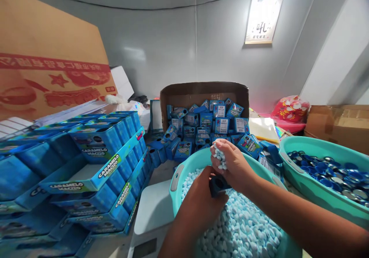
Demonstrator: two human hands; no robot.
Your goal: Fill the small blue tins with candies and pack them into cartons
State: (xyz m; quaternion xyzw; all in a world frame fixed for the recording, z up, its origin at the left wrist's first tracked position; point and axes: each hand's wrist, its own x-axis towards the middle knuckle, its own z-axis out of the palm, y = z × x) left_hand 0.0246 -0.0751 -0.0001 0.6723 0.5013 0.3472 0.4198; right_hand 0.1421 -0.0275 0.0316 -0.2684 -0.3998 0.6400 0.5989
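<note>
My right hand (230, 163) is cupped shut around a handful of small pale blue candies (219, 155), held above a teal basin (176, 179) full of the same candies (245, 227). Just below it, my left hand (198, 208) grips a small dark blue container (218, 184) with its opening under the right hand. Both hands hover over the basin, close together.
A second teal basin (291, 144) at the right holds several blue and silver lids (328, 173). A brown carton (201, 92) behind is heaped with small blue boxes (219, 125). Stacked blue "Caramelo Macizo" display boxes (95, 162) fill the left. A white scale (152, 212) lies beside the basin.
</note>
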